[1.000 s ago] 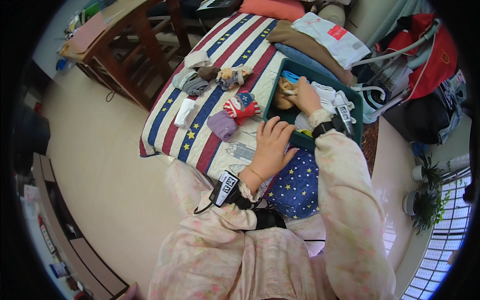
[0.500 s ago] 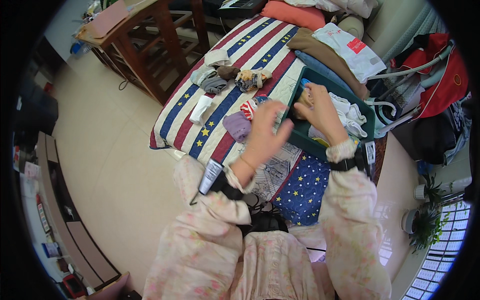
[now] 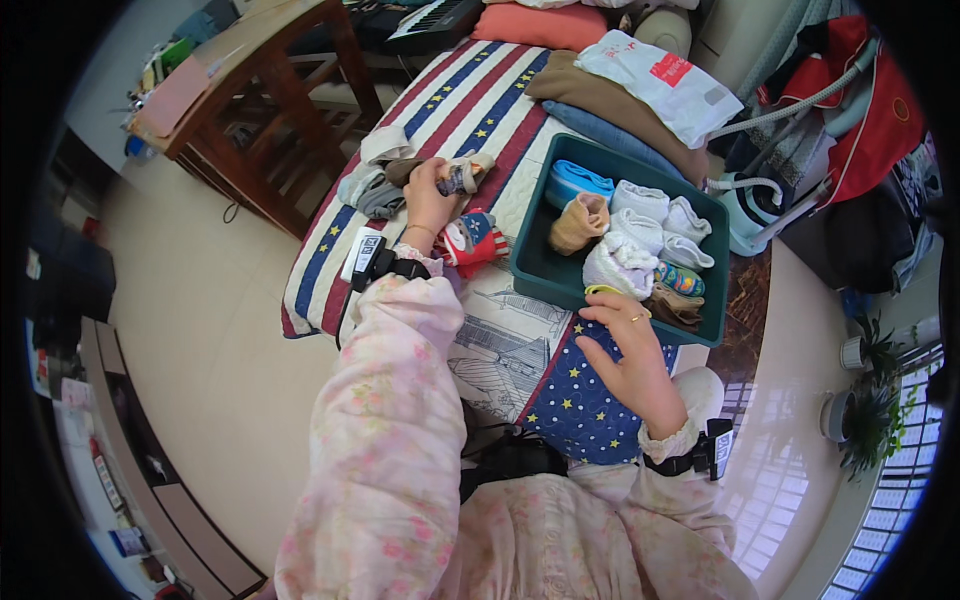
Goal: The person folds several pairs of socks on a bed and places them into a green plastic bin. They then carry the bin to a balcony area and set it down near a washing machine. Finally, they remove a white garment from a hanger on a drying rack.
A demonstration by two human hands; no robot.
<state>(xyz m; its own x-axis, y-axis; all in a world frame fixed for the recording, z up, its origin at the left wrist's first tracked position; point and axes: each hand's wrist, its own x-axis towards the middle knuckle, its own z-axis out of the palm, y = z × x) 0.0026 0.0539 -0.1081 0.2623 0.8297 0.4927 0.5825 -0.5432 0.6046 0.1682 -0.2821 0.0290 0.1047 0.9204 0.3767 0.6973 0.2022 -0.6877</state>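
Note:
Reaching over the striped quilt, my left hand (image 3: 430, 207) has its fingers closed around the near side of a rolled pair of patterned socks (image 3: 468, 172). Next to it lie a brown sock roll (image 3: 401, 171), grey sock rolls (image 3: 374, 193) and a white one (image 3: 388, 144). Nearer me, by my left wrist, is a red and blue sock bundle (image 3: 472, 242). My right hand (image 3: 636, 362) is open at the near edge of a dark green bin (image 3: 527, 262). Inside the bin sit several white sock rolls (image 3: 640, 204), a tan roll (image 3: 579, 222) and a blue one (image 3: 581, 178).
Behind the bin are folded brown cloth (image 3: 600, 100) and a white plastic bag (image 3: 657, 84). A red bag and hose (image 3: 868, 110) stand at the right. A wooden table (image 3: 235, 60) is at the far left, beside a keyboard (image 3: 455, 22).
My left hand has moved forward and left onto the patterned socks. My right hand has withdrawn from inside the bin to its near edge. The view has shifted slightly.

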